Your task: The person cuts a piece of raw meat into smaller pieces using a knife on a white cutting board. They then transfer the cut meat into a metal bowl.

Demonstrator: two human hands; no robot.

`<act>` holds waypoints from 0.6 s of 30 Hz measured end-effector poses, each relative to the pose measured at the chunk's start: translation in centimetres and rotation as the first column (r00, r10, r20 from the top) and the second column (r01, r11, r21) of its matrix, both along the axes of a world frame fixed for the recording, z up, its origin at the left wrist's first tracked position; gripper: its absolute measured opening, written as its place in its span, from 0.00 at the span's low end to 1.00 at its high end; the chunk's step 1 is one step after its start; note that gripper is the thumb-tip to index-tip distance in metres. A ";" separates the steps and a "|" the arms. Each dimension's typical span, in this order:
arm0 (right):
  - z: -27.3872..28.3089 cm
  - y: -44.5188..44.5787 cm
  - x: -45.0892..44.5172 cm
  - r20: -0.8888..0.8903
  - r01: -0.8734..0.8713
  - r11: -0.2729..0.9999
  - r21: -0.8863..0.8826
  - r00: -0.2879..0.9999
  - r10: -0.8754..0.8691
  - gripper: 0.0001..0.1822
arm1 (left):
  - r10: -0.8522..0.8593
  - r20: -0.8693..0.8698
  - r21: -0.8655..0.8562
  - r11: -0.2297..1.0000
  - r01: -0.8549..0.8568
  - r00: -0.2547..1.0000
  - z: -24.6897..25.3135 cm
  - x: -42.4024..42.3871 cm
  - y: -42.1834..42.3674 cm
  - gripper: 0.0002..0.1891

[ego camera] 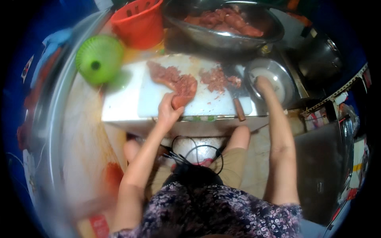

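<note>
My left hand [169,110] grips the near end of a long piece of raw meat [162,73], which lies on a white cutting board [148,101]. To its right is a heap of chopped meat [213,78]. A cleaver with a wooden handle [239,109] rests at the board's right side, bits of meat on its blade, the handle pointing towards me. My right hand [262,83] reaches into a steel bowl [287,67] that holds a whitish substance; its fingertips are partly hidden, so I cannot tell whether they hold anything.
A large steel basin [208,37] of raw meat stands behind the board. A red plastic basket [140,29] and a green plastic strainer or bowl [101,59] are at the back left. A dark metal pot [320,59] stands at the back right. My knees are under the table's near edge.
</note>
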State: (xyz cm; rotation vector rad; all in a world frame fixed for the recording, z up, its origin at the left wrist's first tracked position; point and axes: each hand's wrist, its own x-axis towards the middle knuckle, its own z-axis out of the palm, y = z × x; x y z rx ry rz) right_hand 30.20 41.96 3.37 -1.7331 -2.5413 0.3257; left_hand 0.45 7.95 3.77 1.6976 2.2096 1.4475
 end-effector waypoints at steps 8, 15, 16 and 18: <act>8.5 -2.1 0.4 -0.880 -0.276 0.851 -0.447 0.305 -0.363 0.11 | -0.033 0.842 -0.041 0.992 0.123 0.539 4.8 1.2 -1.4 0.22; 5.7 -1.3 0.9 -0.487 0.260 0.955 0.139 0.858 -0.163 0.10 | -0.056 0.656 -0.100 0.982 0.161 0.753 13.9 -3.2 -3.0 0.26; 7.6 -3.3 0.1 -0.506 0.232 0.970 0.065 0.846 -0.168 0.10 | -0.047 0.616 -0.181 0.963 0.199 0.786 15.6 -3.4 -2.9 0.26; 5.9 -4.7 -0.3 -0.645 0.208 0.976 0.069 0.755 -0.115 0.10 | -0.135 0.467 -0.305 0.903 0.302 0.874 17.2 -3.1 -1.3 0.25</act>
